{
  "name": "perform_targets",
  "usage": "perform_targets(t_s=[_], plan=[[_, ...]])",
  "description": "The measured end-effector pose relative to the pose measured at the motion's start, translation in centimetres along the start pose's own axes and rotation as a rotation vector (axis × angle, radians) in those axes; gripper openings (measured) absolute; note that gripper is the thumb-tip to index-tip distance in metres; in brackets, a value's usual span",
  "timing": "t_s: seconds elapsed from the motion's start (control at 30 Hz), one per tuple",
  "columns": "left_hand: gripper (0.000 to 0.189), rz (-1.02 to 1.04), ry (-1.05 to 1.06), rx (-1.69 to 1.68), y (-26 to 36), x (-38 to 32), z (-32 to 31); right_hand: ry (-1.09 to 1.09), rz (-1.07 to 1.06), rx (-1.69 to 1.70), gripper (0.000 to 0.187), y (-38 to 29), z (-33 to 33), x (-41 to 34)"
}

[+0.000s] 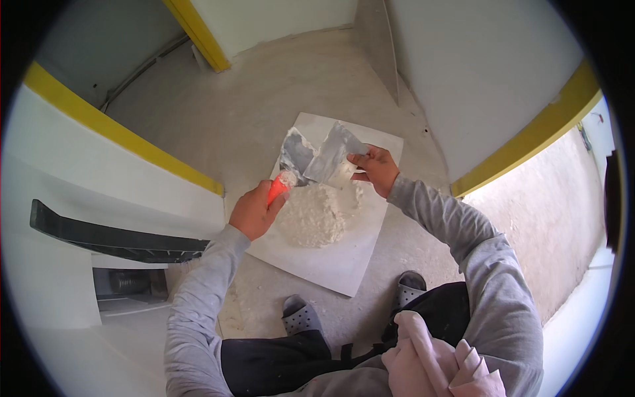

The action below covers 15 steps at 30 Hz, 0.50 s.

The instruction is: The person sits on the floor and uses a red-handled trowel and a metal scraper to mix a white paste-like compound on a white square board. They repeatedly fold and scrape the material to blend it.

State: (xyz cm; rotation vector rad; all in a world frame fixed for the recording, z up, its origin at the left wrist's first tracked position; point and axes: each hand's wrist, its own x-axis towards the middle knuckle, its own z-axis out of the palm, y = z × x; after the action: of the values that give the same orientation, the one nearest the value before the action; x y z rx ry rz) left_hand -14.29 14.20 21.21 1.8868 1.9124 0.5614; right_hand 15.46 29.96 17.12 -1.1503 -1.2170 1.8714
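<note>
My left hand (258, 210) grips the orange handle of a putty knife (296, 151), whose broad metal blade is smeared with white compound. In my right hand (378, 170) is a flat metal scraper plate (333, 155), pinched at its right edge between thumb and fingers. The plate's left edge meets or overlaps the knife blade; whether they touch is hard to tell. Below both tools a lumpy heap of off-white plaster or joint compound (315, 218) lies on a pale square board (347, 270), which rests on the floor.
Yellow door frames stand at the left (124, 141) and right (526, 144). A grey panel (379, 47) leans against the wall at the back. A dark curved bar (119, 240) juts in from the left. My feet in grey perforated clogs (303, 317) are near the board's lower edge.
</note>
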Motion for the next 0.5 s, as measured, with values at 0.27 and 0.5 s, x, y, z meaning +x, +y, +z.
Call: perform_targets(t_s=[0.27, 0.5], plan=[[0.042, 0.058, -0.134, 0.305, 0.2, -0.7, 1.0, -0.023, 0.045, -0.084, 0.027, 1.0, -0.4, 0.7], [0.045, 0.087, -0.301, 0.454, 1.0, -2.2, 2.0, 0.123, 0.098, -0.034, 0.026, 0.4, -1.3, 2.1]])
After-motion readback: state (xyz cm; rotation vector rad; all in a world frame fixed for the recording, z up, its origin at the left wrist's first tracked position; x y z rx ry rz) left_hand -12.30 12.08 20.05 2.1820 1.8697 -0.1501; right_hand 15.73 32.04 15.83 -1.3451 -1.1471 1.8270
